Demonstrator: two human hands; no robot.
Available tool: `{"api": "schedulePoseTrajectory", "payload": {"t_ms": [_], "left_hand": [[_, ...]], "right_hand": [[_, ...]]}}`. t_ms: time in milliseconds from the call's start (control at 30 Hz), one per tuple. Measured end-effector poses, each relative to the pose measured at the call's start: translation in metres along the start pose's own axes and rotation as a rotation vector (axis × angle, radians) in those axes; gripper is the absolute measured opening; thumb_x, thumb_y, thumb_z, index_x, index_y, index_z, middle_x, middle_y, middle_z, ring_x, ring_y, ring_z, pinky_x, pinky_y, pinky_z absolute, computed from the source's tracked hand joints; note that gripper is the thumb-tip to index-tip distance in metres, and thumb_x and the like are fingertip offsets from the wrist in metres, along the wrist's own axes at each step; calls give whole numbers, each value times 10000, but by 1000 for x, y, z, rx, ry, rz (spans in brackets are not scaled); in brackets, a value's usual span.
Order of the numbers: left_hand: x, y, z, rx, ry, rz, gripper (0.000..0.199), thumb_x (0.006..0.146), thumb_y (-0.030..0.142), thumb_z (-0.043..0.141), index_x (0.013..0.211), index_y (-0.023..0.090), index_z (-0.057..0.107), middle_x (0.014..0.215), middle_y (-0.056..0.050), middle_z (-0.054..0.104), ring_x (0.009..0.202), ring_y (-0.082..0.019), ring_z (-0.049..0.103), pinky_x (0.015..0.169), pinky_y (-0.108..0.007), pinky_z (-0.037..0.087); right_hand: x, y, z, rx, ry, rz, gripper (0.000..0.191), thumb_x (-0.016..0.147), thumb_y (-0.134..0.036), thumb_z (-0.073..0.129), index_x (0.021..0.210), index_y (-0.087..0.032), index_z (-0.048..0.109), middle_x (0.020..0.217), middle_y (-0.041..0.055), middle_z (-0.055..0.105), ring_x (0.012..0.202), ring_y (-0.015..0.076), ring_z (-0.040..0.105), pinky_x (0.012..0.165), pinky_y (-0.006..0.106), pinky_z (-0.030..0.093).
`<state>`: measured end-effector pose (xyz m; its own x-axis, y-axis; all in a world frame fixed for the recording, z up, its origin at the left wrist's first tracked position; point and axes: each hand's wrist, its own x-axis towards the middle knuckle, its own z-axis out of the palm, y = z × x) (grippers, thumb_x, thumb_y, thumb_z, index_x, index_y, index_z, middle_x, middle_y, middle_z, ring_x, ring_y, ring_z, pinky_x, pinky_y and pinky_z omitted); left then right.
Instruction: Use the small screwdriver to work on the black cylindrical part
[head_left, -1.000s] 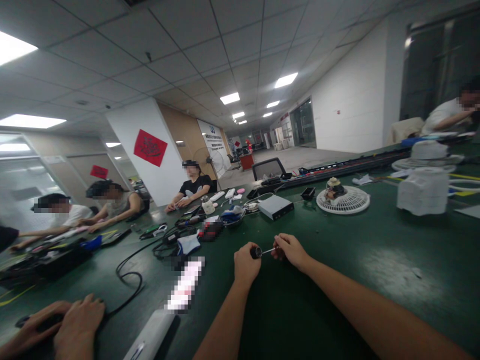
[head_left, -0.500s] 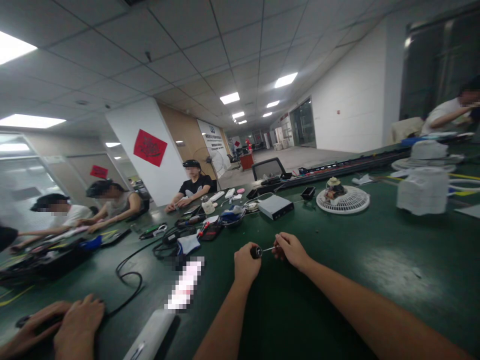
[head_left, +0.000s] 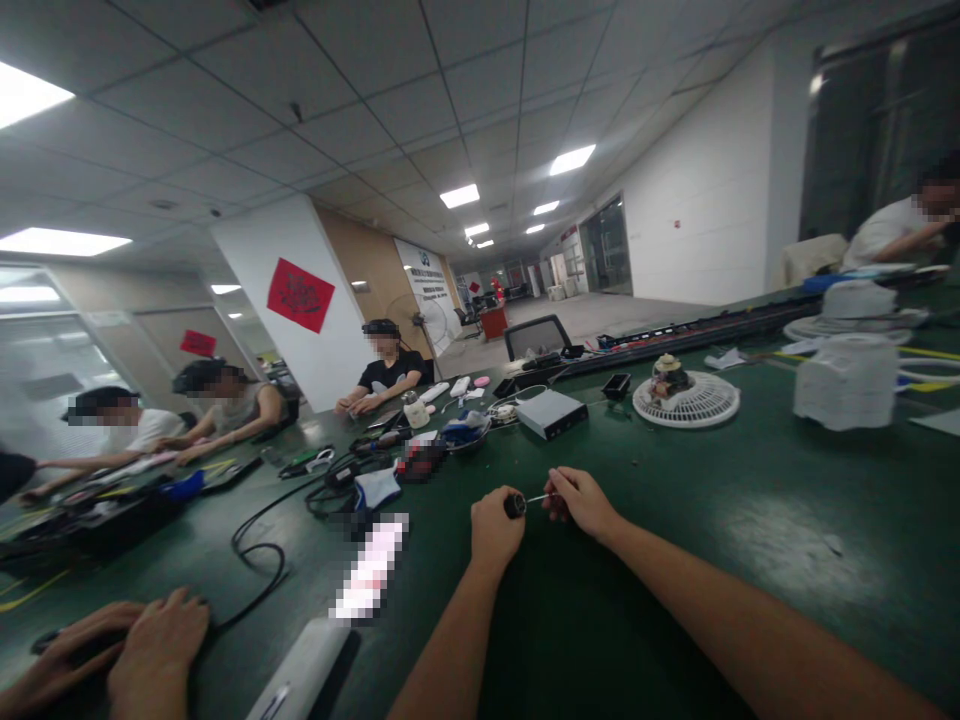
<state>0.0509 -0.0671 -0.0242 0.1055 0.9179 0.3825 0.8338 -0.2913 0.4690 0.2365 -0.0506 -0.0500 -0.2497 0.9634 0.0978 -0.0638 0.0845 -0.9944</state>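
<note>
My left hand [head_left: 495,528] is wrapped round the black handle of a screwdriver [head_left: 515,505], held just above the green table. The thin metal shaft points right, towards my right hand [head_left: 583,502]. There my thumb and fingertips are pinched together at the end of the shaft; whether a small part sits between them is too tiny to tell. Beyond the hands lie a grey metal box [head_left: 551,413] and a round white fan grille [head_left: 686,402] with a motor on it.
On the left, a co-worker's hands [head_left: 161,640] rest beside a black cable [head_left: 259,595] and a long white device [head_left: 304,670]. Tools and cloths clutter the table [head_left: 675,560] further back. A white plastic housing [head_left: 844,385] stands at right. Other people sit around the table.
Both hands keep the same hold on the screwdriver. My left hand and the handle have shifted very slightly to the right.
</note>
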Motion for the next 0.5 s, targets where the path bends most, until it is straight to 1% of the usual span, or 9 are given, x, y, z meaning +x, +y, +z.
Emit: {"api": "schedulePoseTrajectory", "payload": {"t_ms": [133, 300, 400, 500], "left_hand": [[0, 0, -3, 10, -7, -10, 168, 809, 108, 602, 890, 220, 697, 882, -6, 718, 855, -156, 644, 808, -271, 420], [1, 0, -3, 19, -10, 5, 213, 784, 72, 594, 894, 218, 704, 898, -11, 723, 853, -153, 641, 803, -268, 416], [1, -1, -1, 20, -5, 23, 244, 767, 59, 584, 899, 224, 708, 922, -10, 722, 868, -154, 640, 811, -273, 417], [1, -2, 0, 14, -4, 29, 236, 777, 78, 581, 902, 230, 711, 915, -8, 721, 872, -155, 640, 816, -279, 417]], "right_hand": [[-3, -3, 1, -7, -56, -33, 313, 962, -335, 597, 1216, -154, 601, 1171, 90, 645, 956, 211, 665, 806, 408, 567], [-3, -6, -1, -22, -122, -43, 311, 961, -335, 598, 1214, -153, 603, 1173, 90, 646, 959, 212, 665, 809, 410, 566], [-1, -4, -1, -39, -138, -35, 315, 960, -332, 600, 1220, -154, 601, 1185, 92, 642, 972, 216, 663, 818, 415, 564], [0, -3, 0, -61, -139, -36, 318, 960, -330, 601, 1226, -155, 598, 1191, 93, 639, 977, 218, 662, 820, 417, 564]]}}
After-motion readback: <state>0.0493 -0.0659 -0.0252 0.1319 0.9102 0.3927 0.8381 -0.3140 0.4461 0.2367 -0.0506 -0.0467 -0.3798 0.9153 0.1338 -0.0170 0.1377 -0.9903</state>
